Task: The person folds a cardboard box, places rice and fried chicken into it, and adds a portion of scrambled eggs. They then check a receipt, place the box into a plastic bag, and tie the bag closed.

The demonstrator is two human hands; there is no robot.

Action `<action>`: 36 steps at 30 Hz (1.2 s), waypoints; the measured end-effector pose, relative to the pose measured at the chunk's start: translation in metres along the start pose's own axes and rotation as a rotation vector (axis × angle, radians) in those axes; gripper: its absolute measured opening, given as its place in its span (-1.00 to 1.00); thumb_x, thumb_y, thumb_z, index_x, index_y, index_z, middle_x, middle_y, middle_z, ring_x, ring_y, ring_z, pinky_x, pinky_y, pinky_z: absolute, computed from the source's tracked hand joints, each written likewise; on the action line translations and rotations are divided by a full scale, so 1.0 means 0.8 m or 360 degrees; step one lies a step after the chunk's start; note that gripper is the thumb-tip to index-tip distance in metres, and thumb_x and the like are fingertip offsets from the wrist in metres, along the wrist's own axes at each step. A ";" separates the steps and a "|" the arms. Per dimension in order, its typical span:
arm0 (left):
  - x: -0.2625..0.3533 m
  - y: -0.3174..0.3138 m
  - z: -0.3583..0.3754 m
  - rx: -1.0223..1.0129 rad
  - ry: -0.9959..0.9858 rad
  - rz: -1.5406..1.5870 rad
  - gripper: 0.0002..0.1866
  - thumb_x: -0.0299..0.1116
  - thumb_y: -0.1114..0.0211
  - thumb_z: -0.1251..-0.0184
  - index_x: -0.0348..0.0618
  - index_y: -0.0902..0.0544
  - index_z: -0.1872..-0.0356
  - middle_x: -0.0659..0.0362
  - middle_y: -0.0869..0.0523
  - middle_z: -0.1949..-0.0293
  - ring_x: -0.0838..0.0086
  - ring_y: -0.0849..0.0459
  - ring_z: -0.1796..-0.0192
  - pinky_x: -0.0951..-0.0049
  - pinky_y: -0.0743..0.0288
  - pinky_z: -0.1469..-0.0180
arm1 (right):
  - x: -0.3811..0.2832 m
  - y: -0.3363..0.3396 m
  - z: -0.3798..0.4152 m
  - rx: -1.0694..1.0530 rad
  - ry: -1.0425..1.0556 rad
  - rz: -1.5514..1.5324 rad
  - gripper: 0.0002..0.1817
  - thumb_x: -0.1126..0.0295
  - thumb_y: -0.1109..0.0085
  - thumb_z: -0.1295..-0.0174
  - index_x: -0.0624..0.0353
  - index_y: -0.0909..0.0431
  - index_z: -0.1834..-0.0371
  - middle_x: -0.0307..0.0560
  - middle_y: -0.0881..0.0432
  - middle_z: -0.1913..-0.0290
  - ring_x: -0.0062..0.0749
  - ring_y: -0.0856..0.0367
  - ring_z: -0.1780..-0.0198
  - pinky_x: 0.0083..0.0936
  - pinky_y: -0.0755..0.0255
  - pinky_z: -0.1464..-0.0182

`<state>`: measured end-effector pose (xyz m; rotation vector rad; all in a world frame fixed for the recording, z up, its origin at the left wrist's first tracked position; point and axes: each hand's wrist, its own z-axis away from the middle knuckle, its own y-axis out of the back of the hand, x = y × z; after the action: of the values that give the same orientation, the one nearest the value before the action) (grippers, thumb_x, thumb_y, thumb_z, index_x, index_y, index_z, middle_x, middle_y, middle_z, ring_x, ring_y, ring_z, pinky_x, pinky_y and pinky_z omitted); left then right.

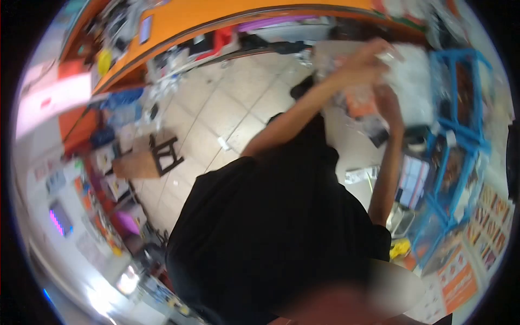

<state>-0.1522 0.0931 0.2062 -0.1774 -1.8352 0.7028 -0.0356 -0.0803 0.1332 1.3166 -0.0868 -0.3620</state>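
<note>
My left hand (368, 64) reaches over a pile of packets at the upper right, its fingers bent and smeared by motion. A small pale, see-through patch (388, 55) shows at its fingertips; I cannot tell what it is. Just below, my right hand (387, 103) points up toward the left one, its fingers blurred too. Beside both hands lies a large white plastic-wrapped bundle (414, 81). An orange-and-clear packet (359, 103) sits under and to the left of the hands.
Blue racks (459, 130) stand along the right side. An orange counter (233, 19) with a phone (145, 29) on it runs across the top. On the tiled floor (206, 119), a brown wooden stool (141, 162) lies at the left. Cluttered shelves (97, 206) line the lower left.
</note>
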 end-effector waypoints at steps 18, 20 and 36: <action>0.063 -0.004 -0.019 0.0044 0.0238 -0.0207 -0.66 -0.69 -0.12 -0.24 -0.18 -0.43 -0.02 -0.10 -0.62 -0.11 0.74 -0.28 0.60 0.70 -0.23 0.56 | -0.087 0.095 0.179 0.0324 -0.0356 -0.0893 -0.59 0.37 -0.37 -0.07 -0.04 -0.52 -0.02 -0.18 -0.56 0.19 -0.34 -0.49 0.12 -0.22 -0.04 -0.26; 0.059 -0.005 -0.019 0.0031 0.0270 -0.0203 -0.67 -0.69 -0.12 -0.24 -0.18 -0.43 -0.02 -0.10 -0.62 -0.11 0.75 -0.25 0.62 0.72 -0.20 0.57 | -0.097 0.087 0.159 0.0555 -0.0286 -0.0957 -0.55 0.38 -0.37 -0.06 -0.03 -0.50 -0.06 -0.18 -0.57 0.11 -0.33 -0.49 0.07 -0.26 -0.08 -0.20; 0.066 -0.036 -0.012 -0.0105 0.0189 -0.0777 -0.77 -0.59 -0.22 -0.26 -0.24 -0.54 0.07 0.03 -0.67 0.07 0.63 -0.53 0.39 0.62 -0.43 0.27 | -0.109 0.171 0.135 0.1110 -0.0476 -0.1745 -0.51 0.43 -0.49 0.08 0.11 -0.52 0.03 -0.14 -0.60 0.28 -0.30 -0.49 0.35 -0.44 -0.37 0.26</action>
<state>-0.1576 0.0968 0.2668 0.1802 -1.6965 0.2835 -0.1171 -0.1259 0.3042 1.9061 0.3052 -1.5673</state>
